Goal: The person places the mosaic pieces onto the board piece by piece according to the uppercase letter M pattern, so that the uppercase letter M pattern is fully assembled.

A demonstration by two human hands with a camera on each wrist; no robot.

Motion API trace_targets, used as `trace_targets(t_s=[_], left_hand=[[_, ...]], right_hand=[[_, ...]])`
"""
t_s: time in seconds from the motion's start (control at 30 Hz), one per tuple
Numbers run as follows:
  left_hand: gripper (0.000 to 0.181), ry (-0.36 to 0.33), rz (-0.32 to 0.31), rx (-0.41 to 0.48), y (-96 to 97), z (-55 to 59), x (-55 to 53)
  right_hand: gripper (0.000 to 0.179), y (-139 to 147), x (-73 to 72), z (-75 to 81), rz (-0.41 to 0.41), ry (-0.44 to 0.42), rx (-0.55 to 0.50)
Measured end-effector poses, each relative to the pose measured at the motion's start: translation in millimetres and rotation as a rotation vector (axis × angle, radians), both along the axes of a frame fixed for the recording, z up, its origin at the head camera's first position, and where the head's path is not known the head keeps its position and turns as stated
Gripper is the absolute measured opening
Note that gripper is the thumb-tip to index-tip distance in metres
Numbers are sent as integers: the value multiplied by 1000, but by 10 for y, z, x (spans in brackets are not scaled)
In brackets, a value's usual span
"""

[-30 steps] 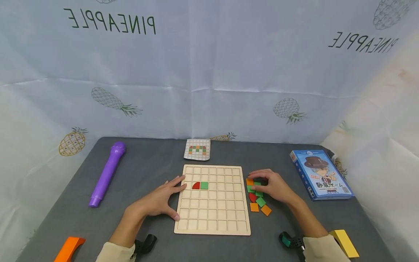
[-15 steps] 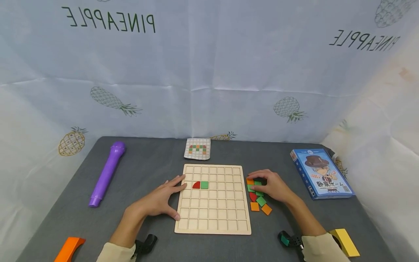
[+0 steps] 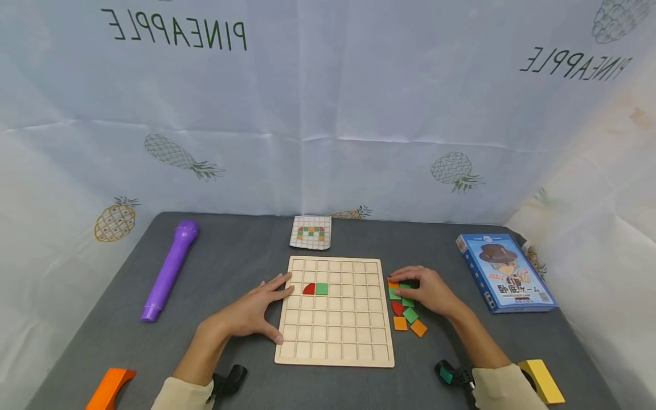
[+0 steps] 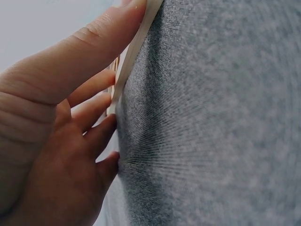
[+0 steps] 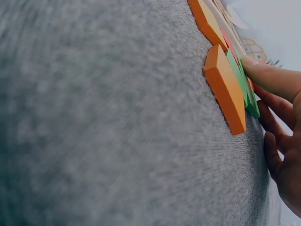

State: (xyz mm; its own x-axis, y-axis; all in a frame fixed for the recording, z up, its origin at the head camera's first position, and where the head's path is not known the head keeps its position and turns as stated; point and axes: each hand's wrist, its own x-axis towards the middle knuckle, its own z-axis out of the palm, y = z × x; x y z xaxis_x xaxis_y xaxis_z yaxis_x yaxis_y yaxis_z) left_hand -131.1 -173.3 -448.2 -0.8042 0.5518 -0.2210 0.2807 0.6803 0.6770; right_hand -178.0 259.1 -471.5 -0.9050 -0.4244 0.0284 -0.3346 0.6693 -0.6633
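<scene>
A pale wooden grid board (image 3: 348,319) lies in the middle of the table, with a red quarter-round tile (image 3: 309,289) and a green square tile (image 3: 322,289) side by side in its upper left cells. My left hand (image 3: 253,310) rests spread along the board's left edge, its thumb at the lower corner. To the right of the board is a loose cluster of orange, green and red tiles (image 3: 410,315). Over the far end of it lies my right hand (image 3: 429,290), thumb touching a green tile (image 5: 251,101) and fingers beside an orange tile (image 3: 393,282), partly covering several tiles.
Behind the board lies a small pattern card (image 3: 310,233). A purple microphone-shaped object (image 3: 169,270) is at the left, a blue game box (image 3: 504,273) at the right. An orange block (image 3: 110,388) and a yellow block (image 3: 542,381) sit near the front corners.
</scene>
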Motion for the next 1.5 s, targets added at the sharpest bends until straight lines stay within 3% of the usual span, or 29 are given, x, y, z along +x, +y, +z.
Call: trace_targets(t_s=[0.5, 0.93, 1.5], left_hand=[[111, 4, -13, -38, 44, 41, 7], [110, 5, -7, -36, 45, 44, 14], [110, -7, 3, -2, 15, 9, 16]], right_hand=[[21, -17, -36, 57, -3, -51, 15], [19, -48, -35, 71, -23, -39, 20], [20, -49, -76, 94, 43, -35, 7]])
